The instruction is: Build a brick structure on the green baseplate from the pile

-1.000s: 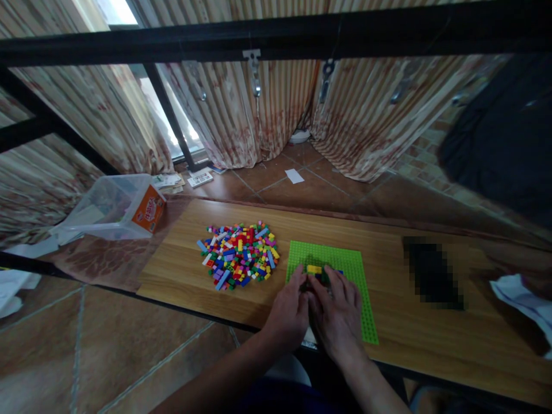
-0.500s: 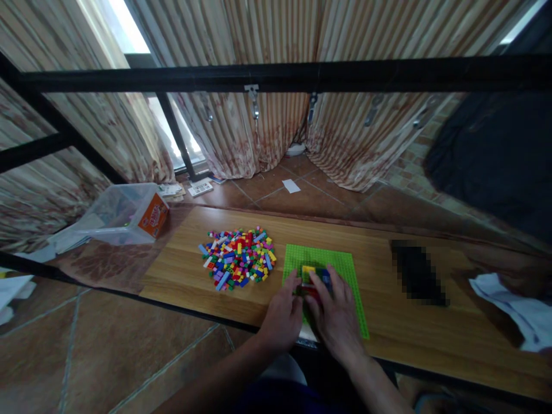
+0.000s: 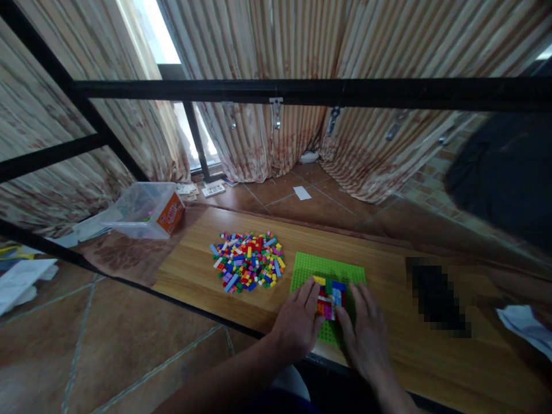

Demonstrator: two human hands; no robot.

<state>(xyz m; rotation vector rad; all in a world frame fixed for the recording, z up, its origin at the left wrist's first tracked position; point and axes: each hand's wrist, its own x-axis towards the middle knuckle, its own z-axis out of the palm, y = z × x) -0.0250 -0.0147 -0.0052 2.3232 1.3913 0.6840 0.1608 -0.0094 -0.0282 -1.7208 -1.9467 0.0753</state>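
- The multicoloured brick build (image 3: 338,296) sits on the green baseplate (image 3: 310,263), around its middle, between both hands.
- The right hand (image 3: 368,330) has shifted off the bricks toward the baseplate's right edge; it is fairly open, thumb apart from the fingers, with nothing visible in its grasp.
- The left hand (image 3: 299,316) lies over the baseplate's left part, fingers together and slightly curled against the build's left side; whether it pinches a brick, I cannot tell.
- More of the build now shows, so its layout seems easier to check and adjust.
- The loose brick pile (image 3: 250,261) lies left of the baseplate.
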